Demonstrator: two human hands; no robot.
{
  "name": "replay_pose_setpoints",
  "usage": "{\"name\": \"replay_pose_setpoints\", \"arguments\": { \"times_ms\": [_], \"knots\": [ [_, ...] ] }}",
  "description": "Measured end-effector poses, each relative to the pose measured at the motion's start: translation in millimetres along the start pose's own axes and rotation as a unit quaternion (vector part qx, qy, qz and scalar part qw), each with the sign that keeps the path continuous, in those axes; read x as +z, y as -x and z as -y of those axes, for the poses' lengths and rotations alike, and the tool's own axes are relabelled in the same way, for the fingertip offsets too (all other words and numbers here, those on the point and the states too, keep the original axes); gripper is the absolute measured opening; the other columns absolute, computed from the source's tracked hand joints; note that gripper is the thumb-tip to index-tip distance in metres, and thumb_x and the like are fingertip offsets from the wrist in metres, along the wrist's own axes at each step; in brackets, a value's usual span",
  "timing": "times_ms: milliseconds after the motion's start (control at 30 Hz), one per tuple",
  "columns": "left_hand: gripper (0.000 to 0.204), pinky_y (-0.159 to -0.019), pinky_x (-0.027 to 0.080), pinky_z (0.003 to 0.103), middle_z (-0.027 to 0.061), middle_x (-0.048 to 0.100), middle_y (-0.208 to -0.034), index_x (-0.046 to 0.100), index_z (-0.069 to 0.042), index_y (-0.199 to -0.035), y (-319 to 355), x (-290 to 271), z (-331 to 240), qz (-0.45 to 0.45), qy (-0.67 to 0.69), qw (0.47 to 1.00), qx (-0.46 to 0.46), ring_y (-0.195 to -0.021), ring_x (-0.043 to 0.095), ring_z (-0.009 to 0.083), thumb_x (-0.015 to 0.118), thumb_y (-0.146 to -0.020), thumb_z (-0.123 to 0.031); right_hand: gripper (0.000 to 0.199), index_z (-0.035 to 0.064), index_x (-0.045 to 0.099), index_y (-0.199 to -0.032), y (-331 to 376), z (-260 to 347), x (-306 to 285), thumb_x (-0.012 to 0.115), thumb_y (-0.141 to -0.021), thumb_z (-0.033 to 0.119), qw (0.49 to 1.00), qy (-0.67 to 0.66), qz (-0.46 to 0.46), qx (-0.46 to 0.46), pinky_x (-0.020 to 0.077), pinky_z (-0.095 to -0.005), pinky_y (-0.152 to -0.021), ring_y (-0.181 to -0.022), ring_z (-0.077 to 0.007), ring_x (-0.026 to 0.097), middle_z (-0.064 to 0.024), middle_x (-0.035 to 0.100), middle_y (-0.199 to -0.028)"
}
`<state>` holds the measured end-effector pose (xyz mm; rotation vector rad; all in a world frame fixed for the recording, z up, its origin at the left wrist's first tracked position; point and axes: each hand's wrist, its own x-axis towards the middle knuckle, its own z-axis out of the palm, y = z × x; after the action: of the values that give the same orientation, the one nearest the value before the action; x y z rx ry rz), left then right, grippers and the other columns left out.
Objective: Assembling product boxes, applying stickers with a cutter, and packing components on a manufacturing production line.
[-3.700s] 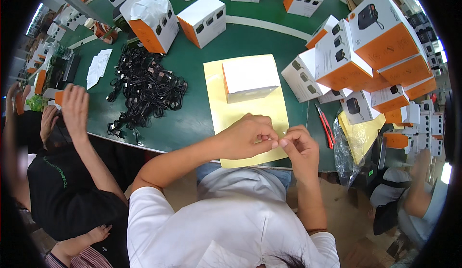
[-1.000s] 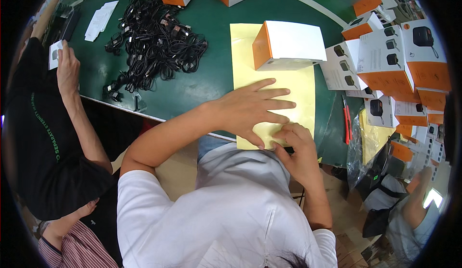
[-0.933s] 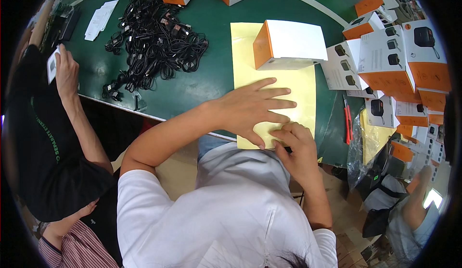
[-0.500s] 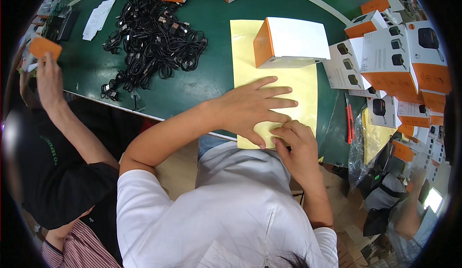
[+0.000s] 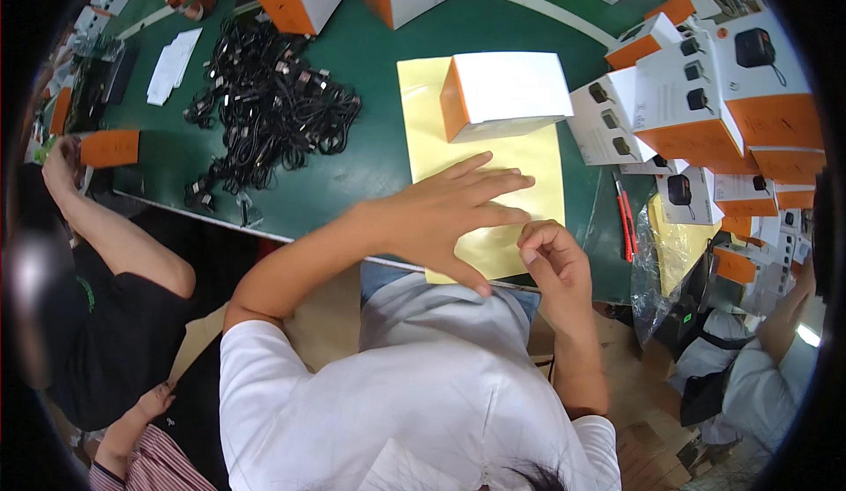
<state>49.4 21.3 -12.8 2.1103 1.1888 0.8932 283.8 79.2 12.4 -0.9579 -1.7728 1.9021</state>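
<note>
A yellow sheet of paper (image 5: 423, 130) lies at the table's front edge. On its far part rests a white box with an orange end (image 5: 520, 85). My left hand (image 5: 454, 213) is over the sheet's near half, palm down, fingers spread, nothing held. Just right of it, by the sheet's near right corner, my right hand (image 5: 560, 271) is closed, thumb and forefinger pinched together. Anything between those fingertips is too small or hidden to make out.
Left of the sheet is a heap of black cables (image 5: 273, 107), with white papers (image 5: 174, 66) beyond. To the right stand several white-and-orange boxes (image 5: 687, 94), a red cutter knife (image 5: 627, 218) and a plastic bag (image 5: 656, 262). A co-worker's hand (image 5: 63, 169) is at far left, beside an orange box.
My right hand has drawn back from the sheet beside my left thumb and closed into a pinch. My left hand stays spread. The whole view has shifted slightly.
</note>
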Motion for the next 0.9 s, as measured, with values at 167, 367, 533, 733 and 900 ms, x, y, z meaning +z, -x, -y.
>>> {"name": "replay_pose_setpoints", "arguments": {
  "times_ms": [167, 367, 533, 733, 900],
  "knots": [
    [0.045, -0.105, 0.031, 0.045, 0.0037, 0.055, -0.096, 0.068, -0.012, -0.103, -8, 3, -15, -0.061, 0.028, 0.998, -0.017, -0.095, 0.054, 0.0238, 0.084, -0.078, -0.046, 0.006, 0.0039, 0.059, -0.099, 1, -5, 6, 0.062, -0.097, -0.001, 0.990, -0.116, -0.080, 0.031, 0.0429, -0.0212, -0.079, -0.087, -0.0050, 0.052, 0.0010, 0.060, -0.099],
    [0.008, -0.098, 0.029, 0.037, -0.0030, 0.056, -0.082, 0.071, -0.012, -0.085, -11, 3, -13, 0.009, 0.154, 0.982, -0.105, -0.087, 0.055, 0.0131, 0.074, -0.091, -0.016, 0.011, 0.0039, 0.062, -0.103, -4, -5, 7, 0.067, -0.095, -0.002, 0.973, -0.195, -0.120, 0.002, 0.0422, -0.0203, -0.076, -0.084, -0.0036, 0.053, 0.0020, 0.061, -0.095],
    [0.009, -0.095, 0.029, 0.037, -0.0033, 0.057, -0.080, 0.073, -0.013, -0.084, -16, 0, -20, 0.015, 0.154, 0.982, -0.104, -0.083, 0.056, 0.0131, 0.074, -0.091, -0.018, 0.007, 0.0028, 0.066, -0.097, -5, -13, -5, 0.070, -0.092, 0.000, 0.994, -0.100, -0.019, 0.031, 0.0415, -0.0210, -0.072, -0.080, -0.0059, 0.051, 0.0010, 0.061, -0.096],
    [0.007, -0.090, 0.035, 0.036, -0.0018, 0.059, -0.076, 0.075, -0.015, -0.088, -25, -18, -43, 0.040, 0.024, 0.982, -0.182, -0.086, 0.058, 0.0150, 0.076, -0.091, -0.021, 0.004, 0.0019, 0.065, -0.096, -3, -8, 2, 0.068, -0.094, 0.003, 0.991, 0.008, -0.113, -0.070, 0.0437, -0.0228, -0.072, -0.080, -0.0071, 0.053, -0.0010, 0.064, -0.091],
    [0.018, -0.086, 0.043, 0.040, 0.0060, 0.066, -0.089, 0.076, -0.014, -0.102, -47, -52, -71, -0.163, -0.240, 0.951, -0.108, -0.093, 0.061, 0.0253, 0.074, -0.090, -0.027, 0.006, 0.0022, 0.064, -0.101, -2, -12, -12, 0.067, -0.096, 0.004, 0.966, -0.120, -0.217, -0.073, 0.0460, -0.0223, -0.074, -0.080, -0.0074, 0.056, -0.0008, 0.065, -0.090]
  ]
}}
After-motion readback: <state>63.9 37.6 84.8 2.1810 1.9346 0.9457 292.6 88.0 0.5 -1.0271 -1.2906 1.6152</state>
